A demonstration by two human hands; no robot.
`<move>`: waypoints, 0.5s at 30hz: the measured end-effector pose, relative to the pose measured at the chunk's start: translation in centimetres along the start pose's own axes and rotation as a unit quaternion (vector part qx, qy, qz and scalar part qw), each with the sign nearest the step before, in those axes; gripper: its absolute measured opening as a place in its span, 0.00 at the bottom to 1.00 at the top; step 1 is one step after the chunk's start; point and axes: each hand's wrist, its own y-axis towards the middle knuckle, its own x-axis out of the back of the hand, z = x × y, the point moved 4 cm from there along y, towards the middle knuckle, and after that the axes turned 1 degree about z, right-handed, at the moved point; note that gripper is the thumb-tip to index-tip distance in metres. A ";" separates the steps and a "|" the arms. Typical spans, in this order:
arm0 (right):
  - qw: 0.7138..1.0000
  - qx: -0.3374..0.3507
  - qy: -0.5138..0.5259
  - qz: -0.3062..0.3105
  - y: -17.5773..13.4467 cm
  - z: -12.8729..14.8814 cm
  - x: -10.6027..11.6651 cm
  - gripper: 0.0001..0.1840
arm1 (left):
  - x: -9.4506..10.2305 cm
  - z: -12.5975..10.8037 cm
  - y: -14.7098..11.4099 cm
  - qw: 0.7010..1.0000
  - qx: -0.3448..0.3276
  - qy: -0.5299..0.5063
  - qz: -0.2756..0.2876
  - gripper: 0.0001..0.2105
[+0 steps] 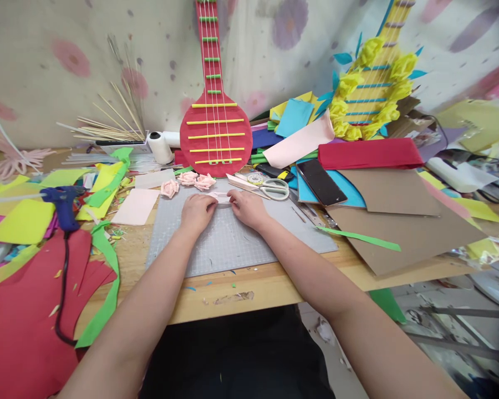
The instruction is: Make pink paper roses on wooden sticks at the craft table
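Between my two hands a small pale pink paper strip (222, 198) is held just above the grey cutting mat (233, 244). My left hand (198, 212) pinches its left end, and my right hand (246, 208) pinches the right end. Just beyond my left hand lie several pale pink paper roses (188, 178). White-handled scissors (274, 189) rest past my right hand, near the mat's back edge. Upright behind the mat stands a red paper instrument (216, 136) with yellow bars, green frets and white strings.
A blue glue gun (66, 208) and red paper sheets (33, 299) lie on the left. To the right are a black phone (321, 182), brown cardboard (407, 238) and a metal ruler (310, 210). A yellow flowered instrument (368, 94) leans at the back right.
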 end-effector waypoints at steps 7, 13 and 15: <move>0.994 -0.024 0.105 -0.030 -0.4 -0.9 -0.3 0.16 | 0.0 -0.6 -0.2 1.000 0.010 -0.008 0.001 0.10; 0.974 -0.126 0.187 -0.024 -0.2 -1.3 -1.0 0.11 | -0.4 0.4 -0.2 0.987 0.114 -0.115 -0.006 0.15; 0.971 -0.142 0.189 -0.037 -0.1 -1.2 -1.1 0.10 | -0.5 0.5 0.0 0.982 0.134 -0.135 -0.007 0.15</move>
